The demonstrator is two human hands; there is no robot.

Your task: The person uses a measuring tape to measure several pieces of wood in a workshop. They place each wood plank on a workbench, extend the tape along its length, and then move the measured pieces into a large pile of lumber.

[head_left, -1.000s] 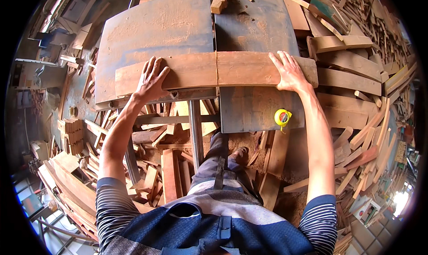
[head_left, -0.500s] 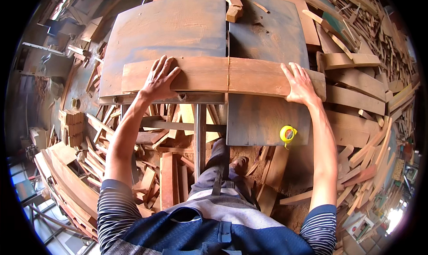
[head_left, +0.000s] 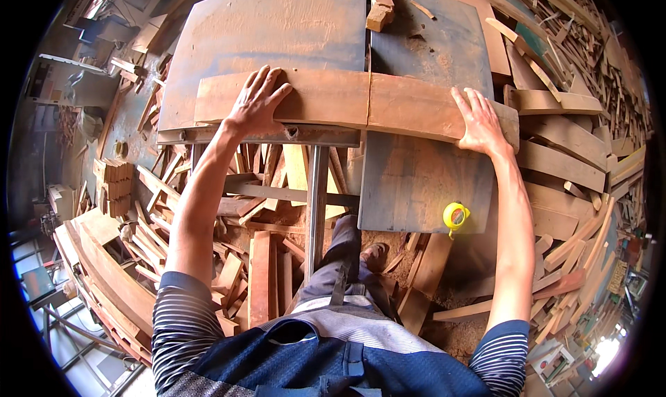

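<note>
A long reddish-brown wooden board (head_left: 326, 95) lies crosswise over two grey metal table plates. My left hand (head_left: 258, 106) presses on its left part, fingers spread and stretched out over the top face, the heel at the near edge. Near the right end, my right hand (head_left: 482, 123) rests the same way, fingers extended and holding nothing. A thin dark line crosses the board, level with the gap between the plates; I cannot tell whether it is a cut or a joint. On the right plate (head_left: 409, 182), nearer to me, sits a yellow tape measure (head_left: 456, 217).
A small wood block (head_left: 379, 15) lies at the far end of the gap. The left plate (head_left: 270, 29) stands over a metal post (head_left: 317, 210). Offcuts heap up at the right, curved boards (head_left: 114, 279) stack at lower left, and sawdust and scraps surround my feet.
The left plate, the board and both my hands have slid away from me, past the right plate. The tape measure keeps its place on the right plate; the view has shifted slightly.
</note>
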